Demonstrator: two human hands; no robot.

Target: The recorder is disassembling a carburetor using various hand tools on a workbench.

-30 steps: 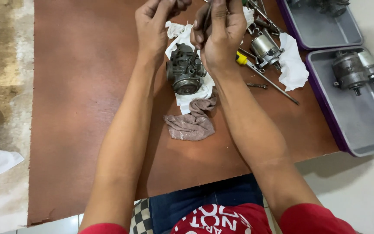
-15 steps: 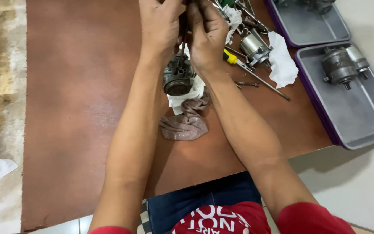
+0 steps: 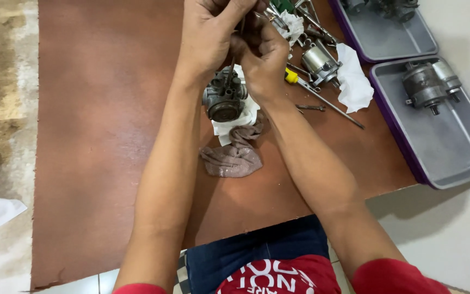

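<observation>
2 hands are meeting at the top edge: we are pinching a thin dark rod (image 3: pixel 234 54) with our left hand (image 3: pixel 213 32) and right hand (image 3: pixel 262 60), fingers curled tight around it. Its lower end is reaching the grey carburetor (image 3: pixel 224 98), which is sitting on white paper (image 3: pixel 235 122) beside a brown rag (image 3: pixel 232 158) on the brown mat (image 3: pixel 99 136).

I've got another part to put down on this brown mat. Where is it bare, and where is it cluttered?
The brown mat is bare all along its left side, from the left forearm out to the concrete edge, and also near the lap below the grey rag. It is crowded at top right: carburetor, screwdriver, metal part, white cloth, grey trays.
</observation>
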